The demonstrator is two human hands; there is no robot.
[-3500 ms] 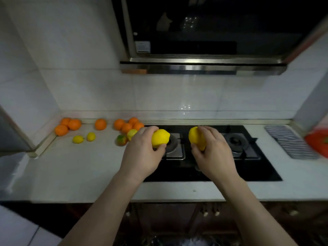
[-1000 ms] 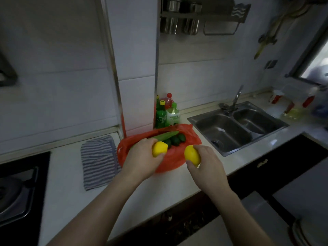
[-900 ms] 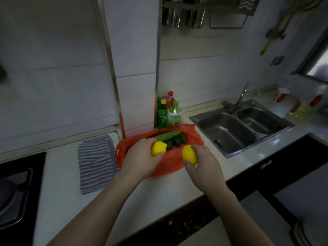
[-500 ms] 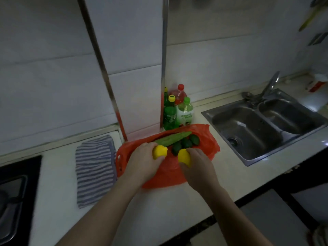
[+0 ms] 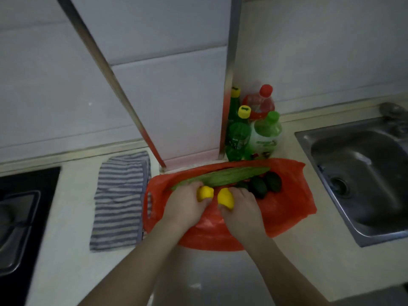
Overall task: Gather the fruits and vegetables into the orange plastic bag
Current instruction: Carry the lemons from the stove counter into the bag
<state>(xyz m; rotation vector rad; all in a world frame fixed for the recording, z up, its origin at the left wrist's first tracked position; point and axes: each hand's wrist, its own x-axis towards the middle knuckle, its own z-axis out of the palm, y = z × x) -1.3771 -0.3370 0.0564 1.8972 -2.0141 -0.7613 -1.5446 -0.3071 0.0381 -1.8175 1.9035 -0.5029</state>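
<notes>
At frame centre, the left hand [image 5: 184, 206] holds one lemon [image 5: 204, 193] in its grip; the right hand [image 5: 241, 209] holds a second lemon [image 5: 225, 198]. Both are over the orange plastic bag [image 5: 287, 202] on the table [image 5: 309, 261], beside a long green vegetable [image 5: 220, 178] and dark green fruits [image 5: 258, 186].

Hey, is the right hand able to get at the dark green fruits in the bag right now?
Probably not yet: the right hand sits right beside the dark green fruits with nothing between, but it grips a lemon.
</notes>
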